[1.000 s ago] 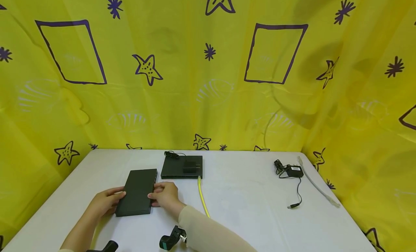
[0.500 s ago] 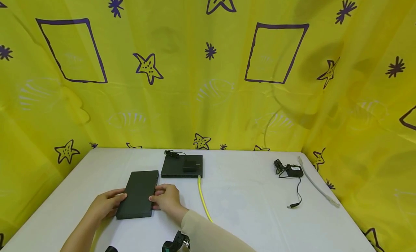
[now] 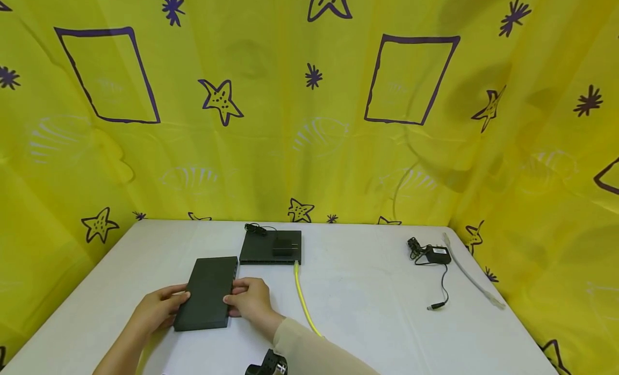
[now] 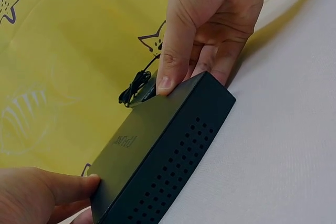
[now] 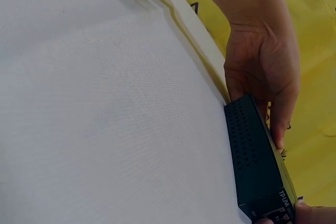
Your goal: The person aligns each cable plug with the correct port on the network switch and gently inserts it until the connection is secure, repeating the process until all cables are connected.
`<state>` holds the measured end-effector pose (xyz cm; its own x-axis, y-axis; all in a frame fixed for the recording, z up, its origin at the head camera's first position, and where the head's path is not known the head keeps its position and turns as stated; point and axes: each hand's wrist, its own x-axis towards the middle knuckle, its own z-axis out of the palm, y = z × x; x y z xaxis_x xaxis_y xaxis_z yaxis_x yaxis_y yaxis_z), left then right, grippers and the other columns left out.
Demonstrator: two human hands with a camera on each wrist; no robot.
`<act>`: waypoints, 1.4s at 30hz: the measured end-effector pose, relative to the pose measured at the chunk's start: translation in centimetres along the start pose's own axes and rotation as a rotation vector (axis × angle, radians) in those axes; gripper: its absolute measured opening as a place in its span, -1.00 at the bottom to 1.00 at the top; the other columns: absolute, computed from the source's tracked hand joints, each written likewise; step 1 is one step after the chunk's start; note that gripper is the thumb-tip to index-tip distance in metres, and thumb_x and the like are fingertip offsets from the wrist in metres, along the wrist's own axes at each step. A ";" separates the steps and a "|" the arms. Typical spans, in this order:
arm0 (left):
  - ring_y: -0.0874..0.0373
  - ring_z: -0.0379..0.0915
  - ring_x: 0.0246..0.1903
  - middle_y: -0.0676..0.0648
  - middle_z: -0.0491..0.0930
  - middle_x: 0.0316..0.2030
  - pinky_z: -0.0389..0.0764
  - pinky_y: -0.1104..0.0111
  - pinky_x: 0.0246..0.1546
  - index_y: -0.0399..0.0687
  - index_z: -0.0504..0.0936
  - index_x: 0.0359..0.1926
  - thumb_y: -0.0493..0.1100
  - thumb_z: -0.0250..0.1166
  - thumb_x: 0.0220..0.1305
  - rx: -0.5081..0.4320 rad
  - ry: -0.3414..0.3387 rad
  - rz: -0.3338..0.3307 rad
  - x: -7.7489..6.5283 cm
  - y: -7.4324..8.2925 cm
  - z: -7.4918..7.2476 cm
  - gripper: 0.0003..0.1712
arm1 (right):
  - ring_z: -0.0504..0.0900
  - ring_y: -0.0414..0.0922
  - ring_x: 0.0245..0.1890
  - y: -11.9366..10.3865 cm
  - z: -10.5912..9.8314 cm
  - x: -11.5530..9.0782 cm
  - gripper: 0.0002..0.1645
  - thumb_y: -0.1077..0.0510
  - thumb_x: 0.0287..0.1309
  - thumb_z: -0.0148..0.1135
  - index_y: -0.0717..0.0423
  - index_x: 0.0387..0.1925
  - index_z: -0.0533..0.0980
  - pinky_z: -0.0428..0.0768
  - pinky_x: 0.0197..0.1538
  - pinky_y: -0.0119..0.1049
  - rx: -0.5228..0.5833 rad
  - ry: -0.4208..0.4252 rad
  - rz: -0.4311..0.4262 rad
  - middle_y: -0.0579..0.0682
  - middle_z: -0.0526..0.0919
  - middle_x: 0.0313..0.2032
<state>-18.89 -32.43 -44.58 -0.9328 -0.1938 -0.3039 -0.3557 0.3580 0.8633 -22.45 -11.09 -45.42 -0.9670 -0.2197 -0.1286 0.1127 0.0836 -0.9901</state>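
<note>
My left hand (image 3: 156,309) and right hand (image 3: 252,302) hold a black TP-Link network switch (image 3: 208,293) between them, one at each long edge. Each thumb lies over the top face, and the other fingers reach round the sides, partly hidden. In the left wrist view the switch (image 4: 157,140) shows a side full of small vent holes, with my right hand (image 4: 210,30) above and my left hand (image 4: 47,192) at lower left. In the right wrist view ports show at its front. Whether it touches the table I cannot tell.
Behind it lies another black box (image 3: 256,251), with a power adapter (image 3: 284,248) on top and a yellow network cable (image 3: 302,297) running from its front. A second power adapter (image 3: 438,254) and a grey network cable (image 3: 471,275) lie on the white table's (image 3: 358,289) right side.
Both hands have drawn the switch slightly toward me and a touch to the right, keeping their hold. The things at the back and right stay put.
</note>
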 end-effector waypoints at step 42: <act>0.10 0.63 -0.24 -0.12 0.68 -0.20 0.73 0.21 -0.29 -0.36 0.44 0.28 0.11 0.38 0.22 0.088 0.047 0.003 -1.8 0.1 2.9 -0.21 | 0.68 -0.22 -0.47 1.4 -3.0 -2.4 -0.58 0.52 -0.09 0.41 0.40 -0.10 0.60 0.73 -0.46 -0.25 0.053 -0.042 -0.043 0.02 0.61 -0.36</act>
<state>-17.37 -29.37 -45.13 -0.9308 -0.2348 -0.2801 -0.3585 0.4372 0.8248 -20.69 -7.57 -46.33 -0.9608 -0.2630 -0.0874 0.0845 0.0224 -0.9962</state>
